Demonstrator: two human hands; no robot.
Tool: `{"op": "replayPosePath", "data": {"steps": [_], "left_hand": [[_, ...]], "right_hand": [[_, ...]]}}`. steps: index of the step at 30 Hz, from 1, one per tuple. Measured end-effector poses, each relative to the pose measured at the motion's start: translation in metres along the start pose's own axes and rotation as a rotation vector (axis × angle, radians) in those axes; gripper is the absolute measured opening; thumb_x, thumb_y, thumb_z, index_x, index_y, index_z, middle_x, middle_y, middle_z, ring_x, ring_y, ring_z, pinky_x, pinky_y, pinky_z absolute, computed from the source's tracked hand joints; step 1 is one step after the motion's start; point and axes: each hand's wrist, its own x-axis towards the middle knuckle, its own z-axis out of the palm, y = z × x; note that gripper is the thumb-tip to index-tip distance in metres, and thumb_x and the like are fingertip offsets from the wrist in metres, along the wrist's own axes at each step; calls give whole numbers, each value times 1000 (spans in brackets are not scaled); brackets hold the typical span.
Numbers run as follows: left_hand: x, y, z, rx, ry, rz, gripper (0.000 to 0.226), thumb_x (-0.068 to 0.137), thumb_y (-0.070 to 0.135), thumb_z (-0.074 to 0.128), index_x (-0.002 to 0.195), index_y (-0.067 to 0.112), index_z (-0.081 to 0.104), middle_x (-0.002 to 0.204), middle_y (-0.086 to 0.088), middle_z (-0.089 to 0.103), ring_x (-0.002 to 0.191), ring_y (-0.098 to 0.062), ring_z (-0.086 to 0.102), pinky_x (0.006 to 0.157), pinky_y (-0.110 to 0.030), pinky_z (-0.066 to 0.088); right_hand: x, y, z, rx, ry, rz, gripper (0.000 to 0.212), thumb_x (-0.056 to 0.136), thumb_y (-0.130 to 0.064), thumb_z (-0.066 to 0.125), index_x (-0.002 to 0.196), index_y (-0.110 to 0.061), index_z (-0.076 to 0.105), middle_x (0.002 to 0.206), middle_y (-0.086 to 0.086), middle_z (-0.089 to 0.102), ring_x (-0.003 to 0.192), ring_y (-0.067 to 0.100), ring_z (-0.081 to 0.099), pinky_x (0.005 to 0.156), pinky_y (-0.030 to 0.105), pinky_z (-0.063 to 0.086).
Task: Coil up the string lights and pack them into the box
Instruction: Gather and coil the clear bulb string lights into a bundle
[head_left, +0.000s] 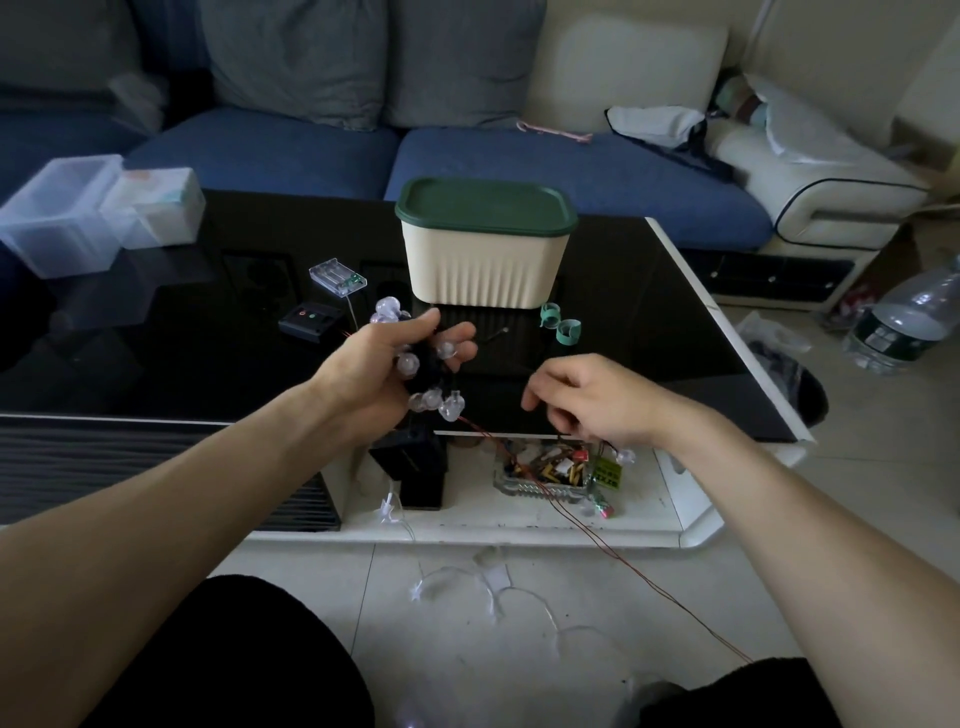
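My left hand (379, 364) grips a bundle of string lights (426, 374), clear round bulbs wound around its fingers above the black table. A thin reddish wire (597, 535) runs from the bundle down past the table edge to the lower right. My right hand (587, 400) hovers to the right with fingers curled down around the wire near a loose bulb (625, 456). More bulbs and clear wire (467, 577) lie on the floor tiles. The cream box (483, 270) with a green lid (485, 205) stands shut on the table behind my hands.
A clear battery case (337, 271) and a small black box (310, 319) lie left of the cream box. Green clips (561, 325) lie to its right. Clear plastic containers (67, 223) sit at far left. A tray of small items (550, 475) rests on the lower shelf. A water bottle (904, 322) stands on the floor.
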Motion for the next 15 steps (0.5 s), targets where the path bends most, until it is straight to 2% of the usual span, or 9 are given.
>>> {"op": "replayPosePath", "data": {"steps": [2,4,6,7,9,10,12,14,15], "left_hand": [[-2,1,2,-40,-22,-11,31,101,20,45,96,-1,68,93,-11,71,84,-14,66,53,-22,48],[-3,2,3,-68,-57,14,31,101,16,43,89,-2,66,100,-15,68,78,-14,63,55,-22,51],[-4,1,6,-48,-63,31,28,100,15,45,90,-3,63,101,-16,68,74,-15,63,59,-23,53],[-6,-1,9,-17,-63,24,28,99,15,48,95,-7,64,99,-16,70,73,-16,65,60,-23,54],[-9,-6,15,90,-89,-8,38,98,17,50,111,-16,61,93,-20,69,69,-19,66,57,-25,53],[-11,-9,16,166,-105,-19,40,98,18,51,111,-18,61,90,-22,68,65,-21,65,57,-26,52],[-13,-15,18,325,-133,-8,33,96,20,57,94,-12,68,83,-23,67,66,-25,63,65,-27,50],[-15,-17,18,448,-157,22,29,94,20,61,71,3,67,69,-10,66,64,-18,63,61,-25,49],[-16,-18,18,473,-168,24,32,95,20,60,66,8,67,66,-5,66,63,-15,64,59,-23,49]], "right_hand": [[1,-8,7,-129,1,-54,29,107,-29,46,94,-20,70,50,-11,54,43,1,43,52,21,37],[-1,-20,15,-345,-64,-63,27,105,-32,49,94,-24,73,56,-13,60,46,0,50,50,20,38],[-5,-33,25,-537,-123,-79,28,103,-34,51,90,-22,73,69,-7,65,59,6,58,59,28,48],[-7,-39,30,-586,-136,-91,31,102,-34,52,81,-20,69,69,-3,63,62,13,58,63,32,48],[-11,-51,38,-632,-150,-116,39,101,-31,54,64,-18,56,64,1,54,60,19,52,60,35,44],[-12,-54,40,-638,-153,-130,40,100,-30,54,62,-16,54,65,2,53,61,21,52,60,36,45],[-12,-56,42,-610,-139,-155,37,98,-31,54,66,-13,59,71,4,58,65,24,58,64,42,52],[-14,-55,40,-539,-89,-185,34,97,-31,56,68,-16,66,66,2,64,63,22,63,65,45,55],[-15,-54,38,-511,-49,-205,31,96,-31,59,70,-19,70,64,-1,65,62,18,63,64,43,55]]}}
